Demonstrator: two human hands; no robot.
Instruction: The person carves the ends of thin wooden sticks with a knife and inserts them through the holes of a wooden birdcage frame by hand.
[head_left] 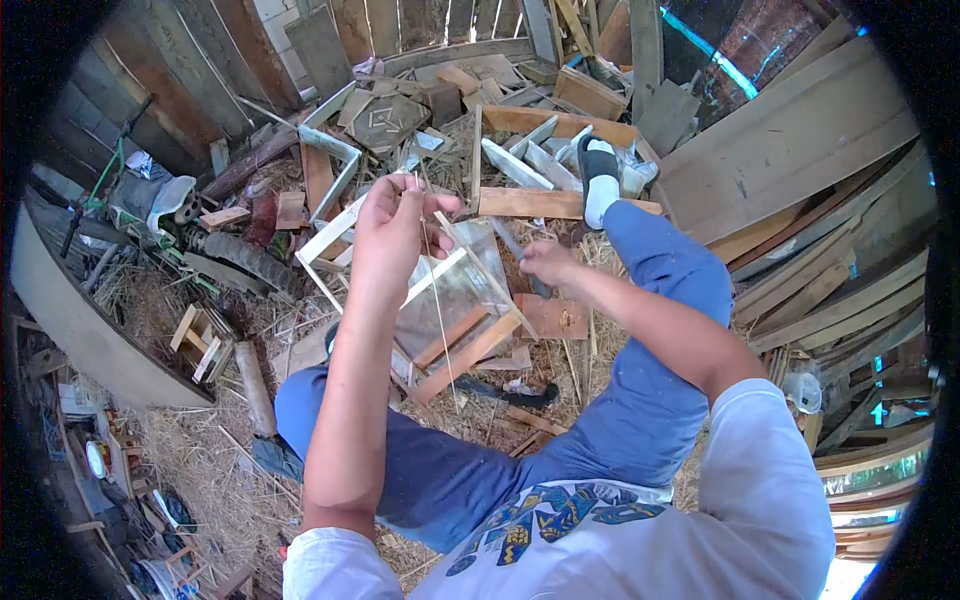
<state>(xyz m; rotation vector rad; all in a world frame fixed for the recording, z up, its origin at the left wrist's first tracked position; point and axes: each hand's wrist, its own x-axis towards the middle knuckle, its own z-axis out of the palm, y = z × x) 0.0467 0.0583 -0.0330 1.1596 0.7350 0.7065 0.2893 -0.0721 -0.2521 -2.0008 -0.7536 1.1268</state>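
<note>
My left hand (400, 218) is raised with thumb and fingers pinched on a thin pale strip (440, 320), which hangs down in front of my knees. Whether it is wood or bamboo I cannot make out. To its right, my right hand (548, 262) is closed around a knife (507, 238), its grey blade pointing up and left, apart from the strip. Below both hands stands a light wooden frame (468, 356) with a cloudy, see-through sheet (440, 312) in it. The frame's left part is partly hidden by my left forearm.
Stacked boards and scraps (400, 115) lie against the plank wall. A wooden box (535, 203) sits by my sandalled foot (600, 170). Large boards (790, 140) lean on the right. A curved panel (100, 310) and small wooden frame (200, 343) are at left. Straw covers the ground.
</note>
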